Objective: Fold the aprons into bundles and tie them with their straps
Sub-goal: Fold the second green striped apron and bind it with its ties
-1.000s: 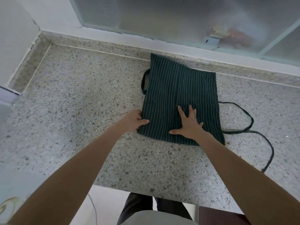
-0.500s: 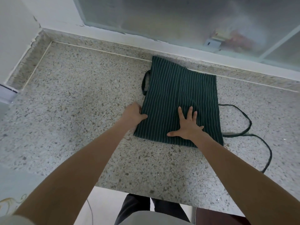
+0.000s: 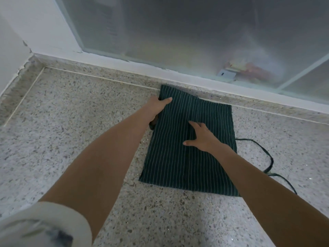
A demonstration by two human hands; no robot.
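A dark green apron [image 3: 178,157] with thin white stripes lies folded into a rectangle on the speckled stone counter [image 3: 71,131]. My left hand [image 3: 158,106] grips the apron's far left edge, thumb on top and fingers under the cloth. Flat on the middle of the fabric, my right hand [image 3: 203,136] presses down with straight fingers. A thin dark strap [image 3: 267,157] loops out from the apron's right side across the counter. A short piece of strap shows under my left wrist.
A frosted glass window [image 3: 178,32] on a white sill [image 3: 124,61] runs along the back of the counter. A white wall [image 3: 10,41] closes the left corner. My pale sleeve [image 3: 44,225] fills the lower left.
My left hand slid from the apron's near left corner up to its far left edge. My right hand moved up toward the middle. The camera leaned closer over the counter.
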